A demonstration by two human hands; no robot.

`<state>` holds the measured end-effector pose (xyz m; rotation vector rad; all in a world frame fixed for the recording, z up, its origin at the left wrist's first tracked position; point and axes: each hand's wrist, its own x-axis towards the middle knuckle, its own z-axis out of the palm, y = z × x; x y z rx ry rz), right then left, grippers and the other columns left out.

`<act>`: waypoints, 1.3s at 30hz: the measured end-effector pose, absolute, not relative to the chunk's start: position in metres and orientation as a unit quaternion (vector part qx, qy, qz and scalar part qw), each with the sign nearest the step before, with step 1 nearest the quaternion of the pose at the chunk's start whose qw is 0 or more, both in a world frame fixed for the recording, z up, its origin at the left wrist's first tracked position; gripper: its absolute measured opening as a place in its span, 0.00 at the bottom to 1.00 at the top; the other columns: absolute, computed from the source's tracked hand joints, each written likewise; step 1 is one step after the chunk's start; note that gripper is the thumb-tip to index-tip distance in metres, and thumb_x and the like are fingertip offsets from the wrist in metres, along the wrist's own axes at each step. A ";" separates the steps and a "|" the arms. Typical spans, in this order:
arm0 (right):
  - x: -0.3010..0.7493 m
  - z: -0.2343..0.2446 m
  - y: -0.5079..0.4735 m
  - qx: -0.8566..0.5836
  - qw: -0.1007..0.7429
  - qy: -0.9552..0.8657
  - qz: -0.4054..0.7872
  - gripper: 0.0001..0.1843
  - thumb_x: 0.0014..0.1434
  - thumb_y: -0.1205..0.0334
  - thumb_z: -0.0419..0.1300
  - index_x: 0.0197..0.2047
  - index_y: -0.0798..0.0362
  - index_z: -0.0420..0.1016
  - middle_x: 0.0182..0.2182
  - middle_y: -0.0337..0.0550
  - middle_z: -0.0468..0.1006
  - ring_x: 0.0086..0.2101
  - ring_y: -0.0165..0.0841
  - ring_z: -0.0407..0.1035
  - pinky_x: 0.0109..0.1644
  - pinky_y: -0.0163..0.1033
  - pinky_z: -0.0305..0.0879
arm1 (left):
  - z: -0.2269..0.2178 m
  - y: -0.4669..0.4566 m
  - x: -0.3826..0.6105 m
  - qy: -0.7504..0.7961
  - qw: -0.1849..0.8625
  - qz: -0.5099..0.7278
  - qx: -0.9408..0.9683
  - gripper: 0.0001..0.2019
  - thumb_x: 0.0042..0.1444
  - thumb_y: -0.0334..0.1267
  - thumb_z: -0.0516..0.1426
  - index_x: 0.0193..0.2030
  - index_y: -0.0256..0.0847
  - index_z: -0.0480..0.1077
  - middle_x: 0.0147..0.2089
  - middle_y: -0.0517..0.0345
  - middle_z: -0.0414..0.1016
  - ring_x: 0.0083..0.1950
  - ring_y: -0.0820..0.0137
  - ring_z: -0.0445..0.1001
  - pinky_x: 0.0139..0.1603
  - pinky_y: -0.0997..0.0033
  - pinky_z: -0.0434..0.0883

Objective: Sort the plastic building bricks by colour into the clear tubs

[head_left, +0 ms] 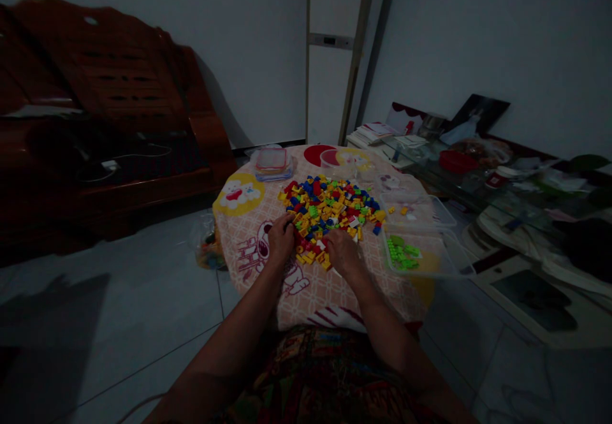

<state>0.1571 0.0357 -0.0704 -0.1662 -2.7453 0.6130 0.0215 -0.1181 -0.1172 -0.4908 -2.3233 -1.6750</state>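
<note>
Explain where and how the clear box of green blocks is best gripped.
Grip the clear box by the rim at its left and right ends, coming from the near side, since a second box sits behind. The green blocks bunch at the left end, so the left hand should probably bear more; lifting by the right end alone might tip it.

Home living room: wooden settee (129,80), patterned tablecloth (299,312)

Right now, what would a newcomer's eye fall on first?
A colourful heap of toy bricks on the patterned tablecloth stands out first. The left hand and right hand are at its near side. Green bricks lie in a clear tray to its right.
</note>
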 end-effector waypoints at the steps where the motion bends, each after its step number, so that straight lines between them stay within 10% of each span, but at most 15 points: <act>1: 0.158 -0.071 0.038 -0.069 0.168 -0.959 0.219 0.16 0.61 0.76 0.55 0.44 0.54 0.82 0.44 0.50 0.81 0.47 0.40 0.72 0.55 0.41 0.66 | -0.117 -0.118 0.022 -0.795 0.117 -0.571 -0.167 0.17 0.57 0.32 0.53 0.48 0.40 0.80 0.57 0.49 0.80 0.62 0.59 0.75 0.70 0.50 0.65; 39: 0.181 -0.074 0.092 -0.129 0.294 -0.909 0.265 0.16 0.62 0.72 0.52 0.39 0.53 0.82 0.36 0.48 0.80 0.39 0.39 0.72 0.49 0.41 0.66 | -0.123 -0.117 0.019 -0.791 0.122 -0.574 -0.175 0.17 0.57 0.34 0.53 0.48 0.41 0.80 0.57 0.48 0.79 0.62 0.59 0.74 0.70 0.51 0.66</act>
